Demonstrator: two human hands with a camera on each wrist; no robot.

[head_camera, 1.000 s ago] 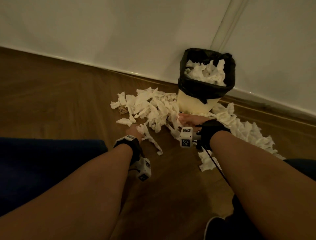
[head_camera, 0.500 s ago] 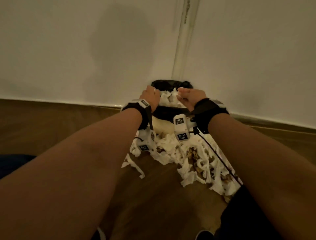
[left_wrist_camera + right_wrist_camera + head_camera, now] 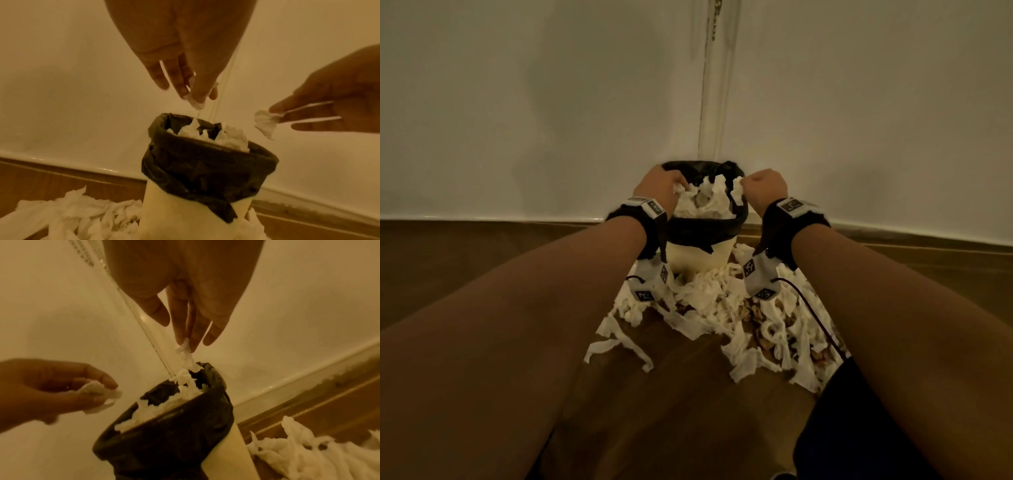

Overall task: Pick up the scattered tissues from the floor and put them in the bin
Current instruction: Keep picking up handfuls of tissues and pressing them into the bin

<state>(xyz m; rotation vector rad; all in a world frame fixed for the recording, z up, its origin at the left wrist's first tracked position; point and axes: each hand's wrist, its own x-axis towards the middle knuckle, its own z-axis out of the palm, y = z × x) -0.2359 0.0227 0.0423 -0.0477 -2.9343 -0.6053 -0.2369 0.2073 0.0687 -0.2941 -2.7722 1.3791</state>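
Both hands hung over the bin [image 3: 707, 236], each grip narrowed to a fingertip pinch on a small scrap of tissue. The left hand [image 3: 659, 186] held its scrap [image 3: 194, 101] between thumb and fingers directly above the bin's mouth, the paper dangling straight down toward the heap already inside [image 3: 213, 136]. The right hand [image 3: 765, 188] pinched a longer twisted strip [image 3: 185, 353] whose lower end already touched the pile in the bin, so its long axis ran nearly vertical from the fingertips [image 3: 193, 344] into the opening.

The relation that mattered was simply below: the opening lay straight under both grips, the left one nearer the far-left part of the rim, the right one nearer the right part. Opening the fingers looked like all the coming move needed. The bin seemed heaped close to its black liner [image 3: 205, 168], so, as a judgement, light scraps could slide off the top and back to the floor.

Below and nearer the person than both grips, many torn tissues [image 3: 722, 308] lay strewn on the wooden floor [image 3: 688, 411] around the bin's pale base, so most of the job appeared to remain. The bin stood against a pale wall [image 3: 551, 102] with a skirting strip, just under a vertical seam [image 3: 714, 85] in that wall.
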